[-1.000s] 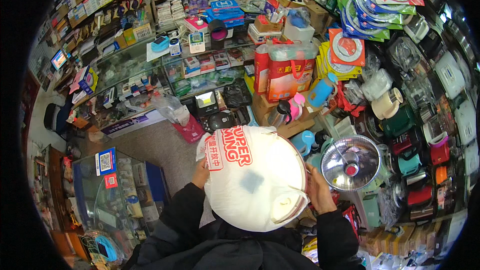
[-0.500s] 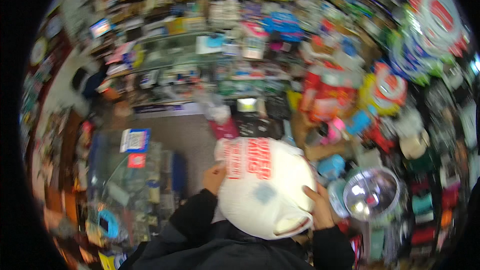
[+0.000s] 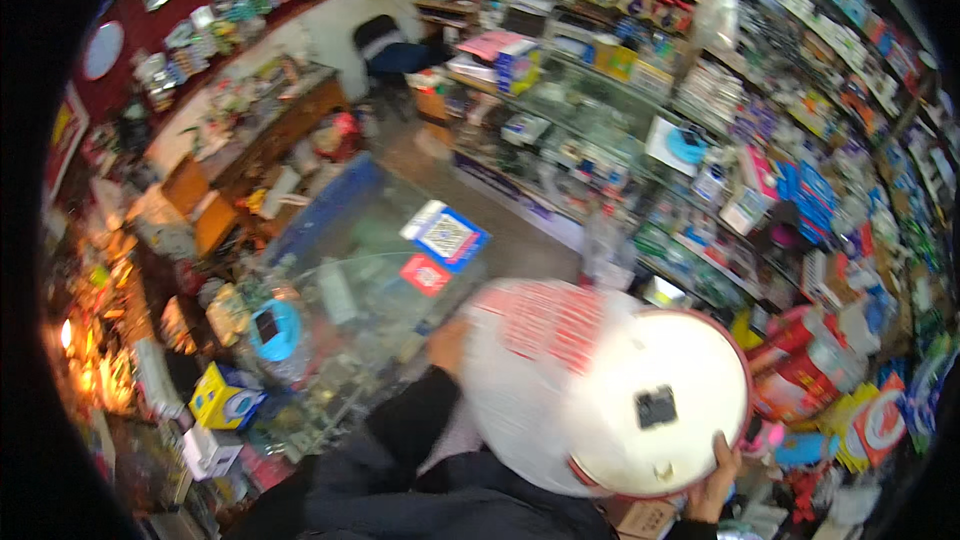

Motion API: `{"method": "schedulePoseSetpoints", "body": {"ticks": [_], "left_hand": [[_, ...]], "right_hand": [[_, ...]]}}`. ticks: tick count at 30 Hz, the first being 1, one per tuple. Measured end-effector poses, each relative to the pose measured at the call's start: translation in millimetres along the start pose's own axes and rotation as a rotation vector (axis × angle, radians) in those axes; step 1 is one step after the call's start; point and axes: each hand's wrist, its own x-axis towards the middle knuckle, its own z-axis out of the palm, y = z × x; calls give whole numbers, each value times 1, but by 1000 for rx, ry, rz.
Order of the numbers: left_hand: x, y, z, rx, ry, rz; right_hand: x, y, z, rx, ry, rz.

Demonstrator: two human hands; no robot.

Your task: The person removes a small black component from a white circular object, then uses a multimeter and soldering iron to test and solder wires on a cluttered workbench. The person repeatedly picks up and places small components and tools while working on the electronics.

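Slid mostly clear of its plastic bag [image 3: 525,380], the white disc [image 3: 630,375] now sits before the person [image 3: 440,505], right fingers [image 3: 722,455] pinching its rim, probably for support, left fingers [image 3: 450,348] too blurred to tell.

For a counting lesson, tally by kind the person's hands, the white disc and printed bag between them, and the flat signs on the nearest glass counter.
Hands: 2 (left hand, right hand)
White disc: 1
Printed bag: 1
Flat signs: 2 (blue sign, red sign)
Total: 6
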Motion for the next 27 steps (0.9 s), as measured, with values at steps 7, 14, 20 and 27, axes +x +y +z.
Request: {"method": "schedulePoseSetpoints", "body": {"ticks": [7,14,20,27], "left_hand": [[114,-183,-144,-290,388,-578],[92,-328,-231,277,366,-773],[111,-221,-239,72,594,-527],[224,61,-148,-956,-173,-445]], "right_hand": [[128,-13,51,57,-113,-19],[232,-3,156,76,-270,141],[274,7,255,20,-397,207],[313,31,384,-56,-665,215]]}}
